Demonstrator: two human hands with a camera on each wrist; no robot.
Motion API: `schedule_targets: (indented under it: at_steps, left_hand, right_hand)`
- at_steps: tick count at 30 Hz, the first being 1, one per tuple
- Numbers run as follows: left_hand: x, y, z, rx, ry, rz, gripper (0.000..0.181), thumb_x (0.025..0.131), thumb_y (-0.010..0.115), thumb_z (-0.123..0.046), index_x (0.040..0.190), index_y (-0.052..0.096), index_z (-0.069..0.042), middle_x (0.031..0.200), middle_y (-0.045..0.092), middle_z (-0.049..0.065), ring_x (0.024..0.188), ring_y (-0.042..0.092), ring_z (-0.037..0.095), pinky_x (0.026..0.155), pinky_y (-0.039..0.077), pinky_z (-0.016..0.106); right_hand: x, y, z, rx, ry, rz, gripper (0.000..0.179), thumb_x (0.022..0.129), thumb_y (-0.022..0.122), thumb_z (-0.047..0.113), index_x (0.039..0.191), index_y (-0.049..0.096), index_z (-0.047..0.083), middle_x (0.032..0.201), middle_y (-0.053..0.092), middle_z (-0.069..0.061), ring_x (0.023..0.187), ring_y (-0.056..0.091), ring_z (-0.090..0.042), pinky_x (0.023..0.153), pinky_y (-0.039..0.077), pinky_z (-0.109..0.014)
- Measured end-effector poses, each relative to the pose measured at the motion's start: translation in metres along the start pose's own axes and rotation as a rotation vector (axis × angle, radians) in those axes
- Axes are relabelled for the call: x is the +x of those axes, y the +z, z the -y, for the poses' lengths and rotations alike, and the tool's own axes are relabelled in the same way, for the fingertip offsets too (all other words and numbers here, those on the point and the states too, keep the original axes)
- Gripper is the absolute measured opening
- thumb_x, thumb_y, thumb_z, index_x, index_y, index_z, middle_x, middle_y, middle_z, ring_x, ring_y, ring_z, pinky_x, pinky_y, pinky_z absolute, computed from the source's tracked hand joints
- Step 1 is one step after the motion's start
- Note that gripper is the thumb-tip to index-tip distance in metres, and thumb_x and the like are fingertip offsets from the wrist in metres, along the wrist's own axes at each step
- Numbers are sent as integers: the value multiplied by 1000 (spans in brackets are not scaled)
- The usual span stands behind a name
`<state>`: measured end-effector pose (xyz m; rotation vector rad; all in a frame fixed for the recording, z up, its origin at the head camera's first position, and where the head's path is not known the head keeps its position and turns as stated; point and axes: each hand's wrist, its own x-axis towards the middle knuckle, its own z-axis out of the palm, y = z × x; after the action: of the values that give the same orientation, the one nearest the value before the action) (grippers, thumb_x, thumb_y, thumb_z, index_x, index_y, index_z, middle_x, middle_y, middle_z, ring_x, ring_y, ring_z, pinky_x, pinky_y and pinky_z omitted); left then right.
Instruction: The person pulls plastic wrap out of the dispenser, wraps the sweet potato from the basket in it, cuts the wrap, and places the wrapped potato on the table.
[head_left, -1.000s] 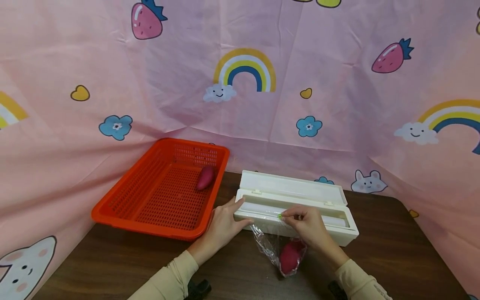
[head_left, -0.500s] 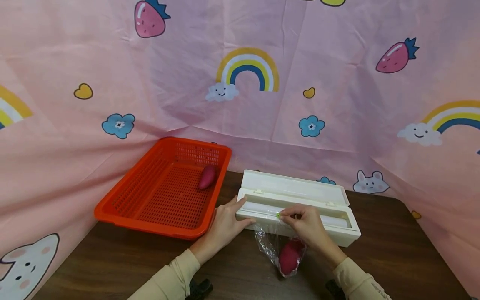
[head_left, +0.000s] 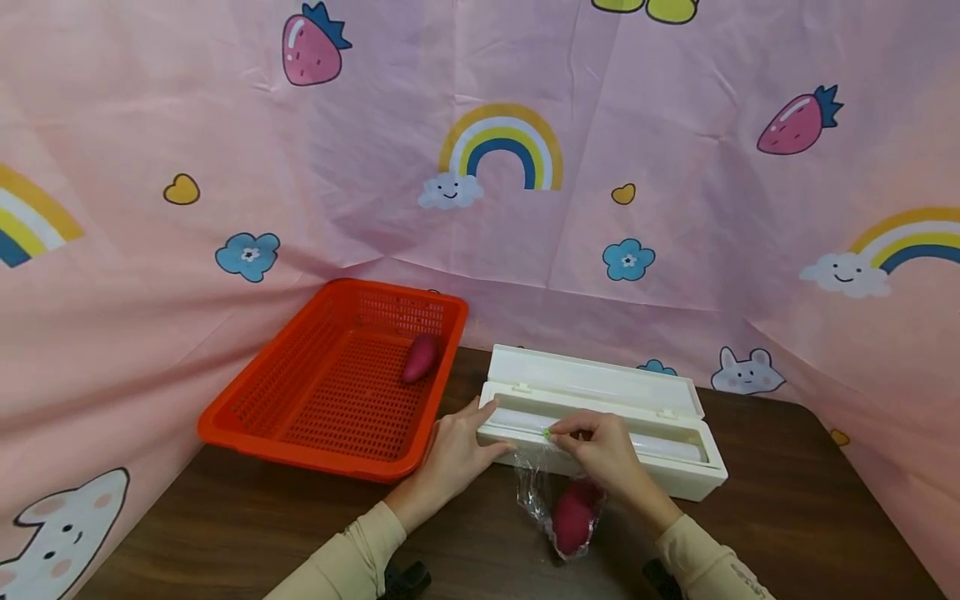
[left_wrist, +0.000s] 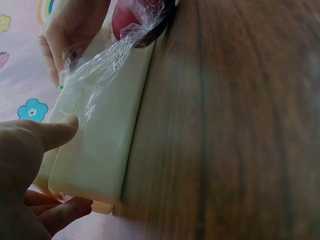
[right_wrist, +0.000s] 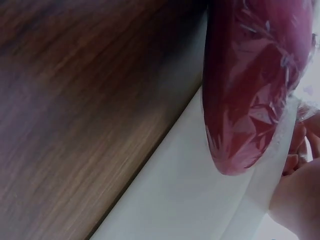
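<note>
A white cling film dispenser box (head_left: 678, 473) lies on the table with its lid raised and a film roll (head_left: 667, 447) inside. My left hand (head_left: 453, 454) grips its left end, the thumb on the front face in the left wrist view. Between thumb and fingers, my right hand (head_left: 603, 450) pinches a small green slide cutter (head_left: 547, 433) on the box's front edge. Clear cling film (head_left: 531, 493) hangs from that edge. It runs down to a purple-red sweet potato (head_left: 576, 518) wrapped in film in front of the box; the right wrist view shows this sweet potato (right_wrist: 245, 100) closely.
Left of the box stands an orange-red plastic basket (head_left: 300, 460), with a bare sweet potato (head_left: 421, 358) in its far right corner. The dark wooden table (head_left: 795, 500) ends at a patterned cloth (head_left: 525, 242) behind.
My right hand has slid the green cutter left along the box edge. My left hand keeps its grip on the box end. The head view has shifted slightly.
</note>
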<state>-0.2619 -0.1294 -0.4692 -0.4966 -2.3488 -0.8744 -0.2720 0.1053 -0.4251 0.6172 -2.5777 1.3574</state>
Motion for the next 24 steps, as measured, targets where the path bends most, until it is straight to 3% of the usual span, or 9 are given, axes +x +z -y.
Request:
schedule_targets:
  at_steps: [24]
  left_hand:
    - [-1, -2, -1, -5, -7, 23, 72, 73, 90, -39, 130, 69, -2, 127, 62, 36, 101, 72, 41, 81, 61, 44]
  right_hand:
    - [1, 11, -4, 57, -75, -25, 13, 84, 79, 0, 87, 83, 12, 88, 78, -5, 68, 58, -2, 58, 49, -21]
